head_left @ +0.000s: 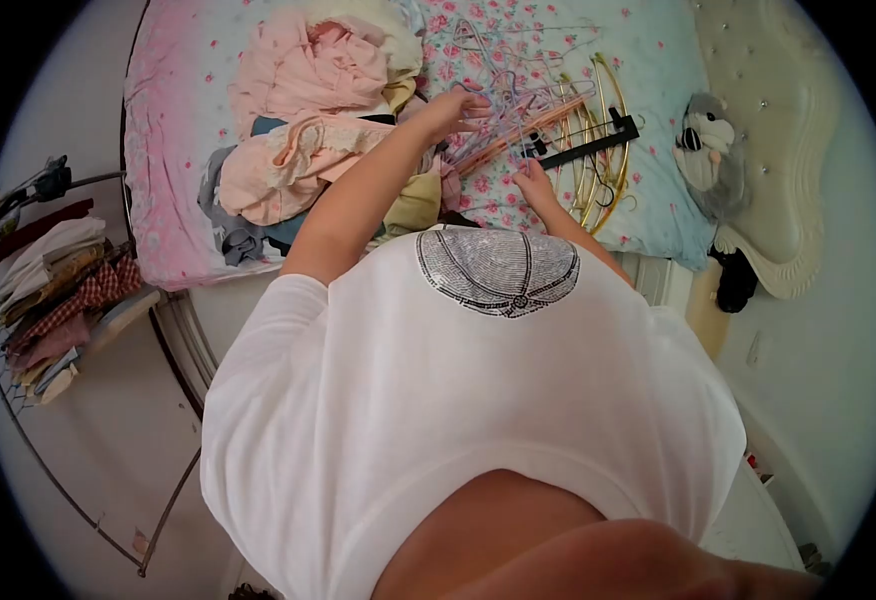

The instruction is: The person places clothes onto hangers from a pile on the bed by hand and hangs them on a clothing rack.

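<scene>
Thin pastel hangers (506,95) lie in a tangle on the floral bedsheet. My left hand (450,112) is at their left side, fingers apart and touching or just above them. Lower right, my right hand (534,182) has its thumb and fingers closed at the near ends of light-coloured hangers; its grip is partly hidden. Close by on the right are a black hanger (590,146) and several gold hangers (620,185). Beside my left arm, a peach garment with lace trim (288,165) rests on a heap of clothes.
More peach clothing (313,65) is bunched farther back on the bed (173,130). A grey plush toy (713,155) rests by the tufted headboard (783,130) at right. At left stands a metal rack with hanging clothes (83,305).
</scene>
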### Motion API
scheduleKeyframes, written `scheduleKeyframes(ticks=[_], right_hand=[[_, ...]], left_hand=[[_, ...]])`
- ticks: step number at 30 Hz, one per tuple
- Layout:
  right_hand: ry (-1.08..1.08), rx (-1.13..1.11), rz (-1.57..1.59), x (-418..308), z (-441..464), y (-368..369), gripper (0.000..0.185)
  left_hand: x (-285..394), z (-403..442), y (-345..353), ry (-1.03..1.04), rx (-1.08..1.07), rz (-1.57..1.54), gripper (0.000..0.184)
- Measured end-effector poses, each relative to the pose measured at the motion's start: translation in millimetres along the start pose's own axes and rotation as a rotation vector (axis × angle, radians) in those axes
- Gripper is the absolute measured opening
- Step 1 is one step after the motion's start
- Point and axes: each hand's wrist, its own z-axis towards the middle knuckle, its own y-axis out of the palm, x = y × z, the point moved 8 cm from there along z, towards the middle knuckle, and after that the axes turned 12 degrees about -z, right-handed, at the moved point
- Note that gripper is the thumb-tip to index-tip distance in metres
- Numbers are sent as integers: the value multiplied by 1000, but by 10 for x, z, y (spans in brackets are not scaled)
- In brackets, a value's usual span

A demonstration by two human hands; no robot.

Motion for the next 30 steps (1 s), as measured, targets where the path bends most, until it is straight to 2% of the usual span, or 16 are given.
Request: scheduleKeyframes(ticks=[1, 2, 5, 6, 9, 10, 13, 16, 18, 19, 22, 25, 28, 30], right_hand=[[1, -45, -16, 25, 61, 0, 35], [3, -91, -31, 56, 111, 2, 39], [-4, -182, -63, 155, 252, -41, 49], [-14, -204, -71, 146, 310, -64, 51], [-10, -144, -32, 57, 505, -289, 51], [-53, -103, -107, -201, 480, -439, 47], [-107, -23, -343, -153, 823, -652, 48], [-535, 252, -943, -723, 781, -675, 52], [-624, 434, -1040, -914, 753, -665, 54], [-667, 527, -1087, -993, 732, -668, 55], [-762, 420, -1079, -1060, 943, -573, 54], [-604, 174, -1090, -897, 1142, -436, 41], [-526, 78, -1190, -837, 1166, -456, 34], [-544, 130, -1095, -765, 1180, -526, 32]], left_hand=[[30, -1, 53, 9, 18, -58, 41], [76, -11, 66, 27, 84, -109, 27], [152, 109, -25, 125, 139, -68, 28], [160, 179, -64, 156, 151, 49, 30], [90, 308, -246, 116, 157, 72, 31], [101, 281, -240, 110, 185, 86, 30], [68, 159, -233, 76, 235, 70, 26], [25, 139, -238, 42, 184, -110, 21], [-60, 182, -264, 30, 113, -291, 18], [-90, 204, -283, 47, 91, -273, 18], [-154, 256, -297, 52, 66, -311, 18], [-200, 302, -291, 67, 18, -387, 16], [-181, 356, -265, 87, -128, -495, 15], [-131, 349, -333, 49, -194, -527, 16]])
